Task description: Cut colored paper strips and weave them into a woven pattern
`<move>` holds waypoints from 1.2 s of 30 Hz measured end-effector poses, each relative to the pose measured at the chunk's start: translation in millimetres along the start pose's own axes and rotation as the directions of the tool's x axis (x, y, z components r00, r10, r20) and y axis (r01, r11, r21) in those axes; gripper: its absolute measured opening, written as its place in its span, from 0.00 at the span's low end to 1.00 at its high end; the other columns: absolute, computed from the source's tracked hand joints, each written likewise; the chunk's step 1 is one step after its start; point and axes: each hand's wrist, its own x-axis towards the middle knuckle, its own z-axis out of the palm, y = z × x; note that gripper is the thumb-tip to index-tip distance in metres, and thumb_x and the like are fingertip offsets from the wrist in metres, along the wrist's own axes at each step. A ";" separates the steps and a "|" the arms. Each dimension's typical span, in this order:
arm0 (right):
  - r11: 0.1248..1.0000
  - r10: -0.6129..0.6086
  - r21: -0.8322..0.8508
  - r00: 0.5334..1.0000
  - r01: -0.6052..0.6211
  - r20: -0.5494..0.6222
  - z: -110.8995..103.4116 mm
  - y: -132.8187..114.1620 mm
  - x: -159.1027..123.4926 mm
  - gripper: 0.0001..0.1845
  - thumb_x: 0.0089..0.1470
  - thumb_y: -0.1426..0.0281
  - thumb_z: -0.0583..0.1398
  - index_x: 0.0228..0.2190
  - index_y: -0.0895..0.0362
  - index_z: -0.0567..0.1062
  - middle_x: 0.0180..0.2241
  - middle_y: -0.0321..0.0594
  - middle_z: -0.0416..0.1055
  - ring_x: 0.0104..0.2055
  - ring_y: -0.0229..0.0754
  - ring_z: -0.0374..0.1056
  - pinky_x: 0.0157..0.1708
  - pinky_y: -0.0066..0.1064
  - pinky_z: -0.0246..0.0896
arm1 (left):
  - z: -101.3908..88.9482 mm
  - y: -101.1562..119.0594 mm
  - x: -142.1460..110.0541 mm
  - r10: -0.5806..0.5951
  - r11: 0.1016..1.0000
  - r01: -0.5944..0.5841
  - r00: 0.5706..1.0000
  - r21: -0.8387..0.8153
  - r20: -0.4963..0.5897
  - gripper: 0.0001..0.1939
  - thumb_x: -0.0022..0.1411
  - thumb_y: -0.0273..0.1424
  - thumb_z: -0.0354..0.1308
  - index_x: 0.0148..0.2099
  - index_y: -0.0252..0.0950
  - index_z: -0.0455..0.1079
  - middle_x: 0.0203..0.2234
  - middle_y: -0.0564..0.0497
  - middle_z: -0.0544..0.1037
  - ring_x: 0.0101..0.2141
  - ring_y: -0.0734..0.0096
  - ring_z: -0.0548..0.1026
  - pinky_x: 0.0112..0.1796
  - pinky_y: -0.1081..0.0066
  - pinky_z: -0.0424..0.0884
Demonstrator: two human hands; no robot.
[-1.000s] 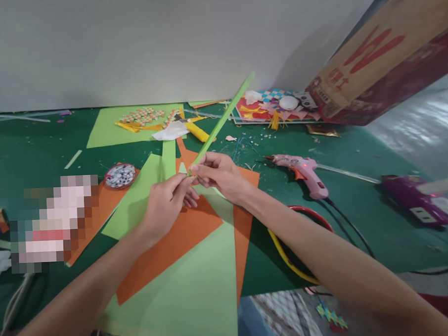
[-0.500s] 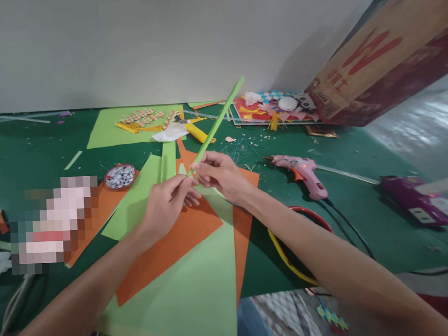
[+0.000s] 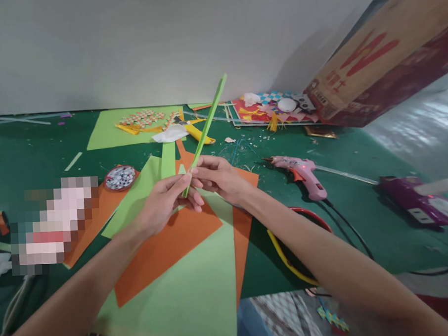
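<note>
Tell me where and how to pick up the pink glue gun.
Grip the pink glue gun by its handle, coming from the near right: it lies on its side, handle slanting that way. The nozzle points left and may be hot, given the glowing red light. Avoid the glue stick jutting from the back and the black cord at the handle's foot.

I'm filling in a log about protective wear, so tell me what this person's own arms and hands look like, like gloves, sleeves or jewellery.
The left hand and right hand are both bare, without gloves. No sleeve covers the visible part of the left forearm or right forearm. No watch or bracelet shows at either wrist.
</note>
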 end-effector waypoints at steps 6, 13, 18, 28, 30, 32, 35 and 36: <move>0.999 0.028 0.029 1.000 -0.028 0.011 1.8 -1.0 -1.2 0.17 0.40 0.63 0.70 0.20 0.59 0.69 0.16 0.27 0.64 0.16 0.25 0.48 0.15 0.23 0.36 | -1.8 -1.0 0.4 0.012 1.000 -0.012 1.000 -0.001 -0.012 0.16 0.61 0.42 0.58 0.32 0.33 0.71 0.20 0.52 0.75 0.20 0.74 0.72 0.27 0.73 0.71; 1.000 0.006 0.006 1.000 -0.006 0.006 -0.1 -0.9 -0.5 0.18 0.40 0.62 0.70 0.20 0.59 0.69 0.17 0.29 0.66 0.15 0.25 0.48 0.15 0.24 0.37 | -0.8 -2.2 0.8 0.009 1.000 -0.008 1.000 0.026 -0.029 0.16 0.61 0.43 0.57 0.33 0.33 0.71 0.20 0.52 0.75 0.20 0.74 0.73 0.27 0.72 0.71; 0.998 -0.030 -0.053 0.998 0.027 -0.059 -1.5 1.1 0.2 0.19 0.42 0.60 0.69 0.19 0.58 0.67 0.13 0.27 0.59 0.16 0.26 0.47 0.17 0.24 0.38 | 4.1 1.0 -2.2 0.015 0.978 0.000 0.997 0.207 -0.074 0.15 0.62 0.42 0.53 0.34 0.34 0.71 0.20 0.51 0.76 0.22 0.71 0.74 0.24 0.73 0.69; 0.991 0.013 -0.131 0.996 -0.025 -0.091 -0.2 2.5 -1.3 0.20 0.42 0.59 0.69 0.19 0.58 0.67 0.13 0.27 0.61 0.15 0.27 0.49 0.16 0.25 0.41 | 8.2 0.4 -2.3 0.124 0.889 -0.029 0.976 0.457 -0.179 0.16 0.62 0.38 0.50 0.26 0.37 0.69 0.20 0.51 0.77 0.22 0.71 0.75 0.25 0.73 0.69; 0.989 0.005 -0.145 0.996 -0.018 -0.092 -0.1 2.4 -1.3 0.20 0.42 0.59 0.69 0.18 0.58 0.66 0.11 0.25 0.57 0.15 0.26 0.49 0.17 0.25 0.41 | 7.1 -1.3 -1.4 0.145 0.896 -0.044 0.970 0.441 -0.197 0.15 0.61 0.37 0.49 0.26 0.37 0.68 0.20 0.51 0.76 0.22 0.71 0.75 0.26 0.72 0.71; 0.987 0.011 -0.161 0.997 -0.023 -0.076 -0.1 2.7 -1.2 0.20 0.43 0.60 0.69 0.18 0.58 0.66 0.11 0.25 0.56 0.14 0.26 0.48 0.17 0.25 0.41 | 5.9 -2.9 -0.1 0.207 0.900 -0.080 0.943 0.429 -0.260 0.14 0.61 0.38 0.50 0.27 0.37 0.68 0.21 0.52 0.76 0.23 0.70 0.74 0.27 0.72 0.72; 0.977 0.067 -0.201 0.997 -0.072 -0.028 0.8 3.0 -1.2 0.21 0.42 0.60 0.69 0.18 0.57 0.65 0.11 0.25 0.56 0.14 0.26 0.49 0.16 0.25 0.41 | 4.1 -3.5 1.7 0.311 0.878 -0.123 0.881 0.462 -0.358 0.12 0.60 0.41 0.53 0.32 0.38 0.69 0.26 0.52 0.77 0.27 0.71 0.74 0.28 0.73 0.72; 0.971 0.088 -0.223 0.996 -0.088 -0.009 1.4 2.8 -1.5 0.21 0.42 0.60 0.69 0.18 0.57 0.65 0.11 0.25 0.56 0.14 0.27 0.49 0.16 0.25 0.41 | 3.6 -3.3 2.3 0.330 0.866 -0.125 0.870 0.484 -0.366 0.11 0.59 0.41 0.55 0.33 0.38 0.70 0.28 0.52 0.77 0.29 0.71 0.74 0.29 0.74 0.71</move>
